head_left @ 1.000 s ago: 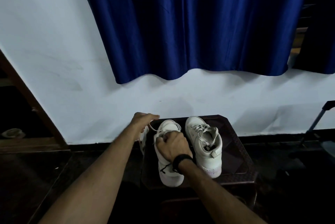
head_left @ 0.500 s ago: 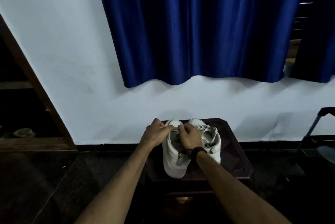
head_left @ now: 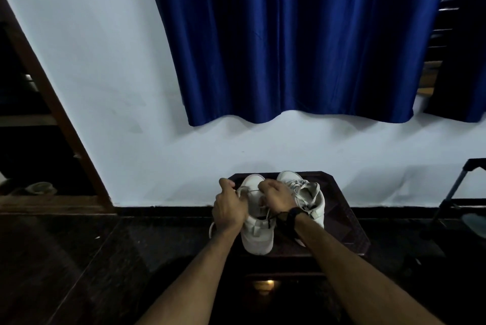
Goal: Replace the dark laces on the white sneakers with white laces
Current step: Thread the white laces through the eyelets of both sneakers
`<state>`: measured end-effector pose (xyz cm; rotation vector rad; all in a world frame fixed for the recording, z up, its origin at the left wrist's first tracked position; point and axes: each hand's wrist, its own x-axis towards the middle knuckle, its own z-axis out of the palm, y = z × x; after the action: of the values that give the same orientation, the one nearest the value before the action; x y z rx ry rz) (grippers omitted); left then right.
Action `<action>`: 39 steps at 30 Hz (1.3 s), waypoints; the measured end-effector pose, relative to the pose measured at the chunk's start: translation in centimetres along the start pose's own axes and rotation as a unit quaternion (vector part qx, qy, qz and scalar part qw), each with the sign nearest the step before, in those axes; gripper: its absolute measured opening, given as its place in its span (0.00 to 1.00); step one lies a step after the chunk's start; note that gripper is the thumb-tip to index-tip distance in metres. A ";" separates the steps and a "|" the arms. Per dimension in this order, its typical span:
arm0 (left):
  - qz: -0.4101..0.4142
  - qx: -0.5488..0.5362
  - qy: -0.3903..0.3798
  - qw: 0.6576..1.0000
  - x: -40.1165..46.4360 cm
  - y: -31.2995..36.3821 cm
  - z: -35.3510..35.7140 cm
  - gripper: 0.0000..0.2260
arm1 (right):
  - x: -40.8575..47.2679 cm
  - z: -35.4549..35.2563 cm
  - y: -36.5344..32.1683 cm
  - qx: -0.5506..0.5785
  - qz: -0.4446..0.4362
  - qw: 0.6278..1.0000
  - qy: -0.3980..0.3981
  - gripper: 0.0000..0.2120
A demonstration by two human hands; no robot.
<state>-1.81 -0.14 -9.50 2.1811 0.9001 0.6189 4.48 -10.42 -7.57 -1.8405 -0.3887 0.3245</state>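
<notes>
White laces already run through the right sneaker (head_left: 306, 194), which stands on the dark surface (head_left: 344, 222) with its tongue loose; that shoe appears finished or nearly so. The left sneaker (head_left: 256, 235) stands just beside it, toe toward the person, and is the one in work.

Hand state:
- Left hand (head_left: 228, 209): fingers curled, pinching a thin lace (head_left: 249, 190) at the left side of the left sneaker's opening.
- Right hand (head_left: 276, 194): fingers curled over the same shoe's opening, gripping the other side of that lace. A dark band (head_left: 294, 215) sits on this wrist.

Progress, as a judgement: the pale strand stretched between the hands suggests that threading of the new lace in the left sneaker is under way. A dark cord (head_left: 271, 216) lies across the lower part of that shoe, near the right wrist, so removal of the old lace may be incomplete. Remaining work: clear the dark cord, finish the eyelets, tie off.

Limits of view:
- Eyelets of the left sneaker are covered by both hands; the number threaded cannot be told.
- Low light makes lace colour hard to confirm.
- Whether the dark cord is threaded through the shoe or merely draped on it cannot be told.
- A pale loop (head_left: 211, 230) shows below the left wrist; its origin is unclear.
</notes>
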 end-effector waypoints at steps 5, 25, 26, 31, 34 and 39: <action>-0.024 -0.099 -0.056 0.993 4.1 0.5 -4.3 0.15 | -0.4 -1.1 -1.4 -0.088 -0.023 0.996 0.007 0.20; -0.107 -0.506 -0.068 0.853 6.2 10.0 -14.7 0.15 | -3.0 0.0 -8.1 0.200 -0.127 0.960 -0.149 0.17; -0.114 -0.485 -0.026 0.866 6.9 9.1 -15.1 0.15 | -3.0 -1.4 -8.1 0.196 -0.117 0.961 -0.155 0.16; -0.145 -0.289 0.045 0.945 8.6 3.9 -15.2 0.14 | -2.3 -7.4 -8.3 0.131 -0.085 0.973 -0.169 0.15; -0.066 0.241 -0.072 0.966 6.3 3.8 -13.8 0.17 | -2.5 -8.1 -9.7 0.015 -0.111 0.984 -0.138 0.14; 0.104 -0.097 -0.263 0.954 2.3 9.0 -11.4 0.22 | -1.9 -5.6 -11.2 -0.085 -0.194 0.971 -0.111 0.14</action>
<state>-3.86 1.58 5.00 2.1172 0.3160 0.1863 3.95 -12.95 4.82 -1.8486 -0.9410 0.2311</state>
